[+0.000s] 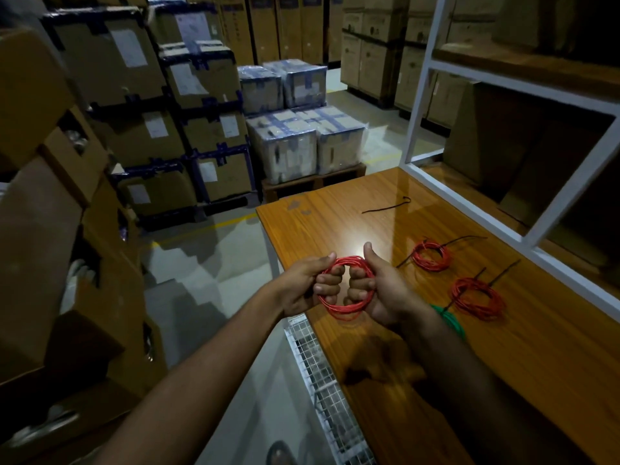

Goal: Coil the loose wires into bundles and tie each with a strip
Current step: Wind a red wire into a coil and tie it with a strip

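A coil of red wire (345, 312) hangs between my two hands above the near-left corner of the wooden table (352, 219). My left hand (302, 286) grips the coil's left side with curled fingers. My right hand (385, 290) grips its right side, thumb pointing up. Two more red coils lie flat on the table to the right, one farther (432, 256) and one nearer (478, 298), each with a dark strip across or through it. A loose dark strip (385, 207) lies farther back. Some green wire (451, 322) shows behind my right forearm.
A white metal shelf frame (503, 209) borders the table's right side. Stacked cardboard boxes (134, 95) fill the left and back, with wrapped boxes on a pallet (302, 142) ahead. A white wire mesh panel (322, 391) runs under the table's left edge.
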`<state>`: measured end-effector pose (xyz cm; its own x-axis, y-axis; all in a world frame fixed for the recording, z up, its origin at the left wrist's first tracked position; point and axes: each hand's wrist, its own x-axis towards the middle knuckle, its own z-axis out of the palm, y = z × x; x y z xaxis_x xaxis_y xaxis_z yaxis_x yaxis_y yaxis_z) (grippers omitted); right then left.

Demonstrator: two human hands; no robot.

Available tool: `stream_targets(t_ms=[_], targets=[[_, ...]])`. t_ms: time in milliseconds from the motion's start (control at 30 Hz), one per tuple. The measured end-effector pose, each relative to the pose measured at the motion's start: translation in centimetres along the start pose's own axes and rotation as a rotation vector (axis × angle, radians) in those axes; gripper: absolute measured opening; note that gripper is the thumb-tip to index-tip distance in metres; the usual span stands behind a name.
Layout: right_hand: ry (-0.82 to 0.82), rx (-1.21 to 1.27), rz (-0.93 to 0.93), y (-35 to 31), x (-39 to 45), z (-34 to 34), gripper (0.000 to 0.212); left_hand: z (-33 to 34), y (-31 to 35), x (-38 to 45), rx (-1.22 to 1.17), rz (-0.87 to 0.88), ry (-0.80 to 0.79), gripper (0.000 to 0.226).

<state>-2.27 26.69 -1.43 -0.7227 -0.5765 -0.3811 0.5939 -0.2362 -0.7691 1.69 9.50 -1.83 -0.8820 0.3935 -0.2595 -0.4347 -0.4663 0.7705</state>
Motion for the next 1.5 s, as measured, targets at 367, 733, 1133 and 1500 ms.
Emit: stream_targets(t_ms=[367,733,1133,1500], targets=[[0.310,-0.476,-0.400,-3.3,10.3,0.5,0.043,-5.5,5.4,8.8,-0.082,-0.127,-0.050,0.058],[0.693,-0.669,-0.238,-9.7,20.8,-5.5,0.030,-9.8,8.8,15.1,-0.028,-0.027,0.316,0.054],[1.115,-1.148,-0.056,-15.1,27.1,-14.8,0.043,-11.5,12.0,15.5,0.160,0.191,0.474,0.040],[0.942,-1.271,-0.282,-12.2,26.6,-13.4,0.016,-10.0,11.9,14.1,0.175,0.263,0.482,0.034]])
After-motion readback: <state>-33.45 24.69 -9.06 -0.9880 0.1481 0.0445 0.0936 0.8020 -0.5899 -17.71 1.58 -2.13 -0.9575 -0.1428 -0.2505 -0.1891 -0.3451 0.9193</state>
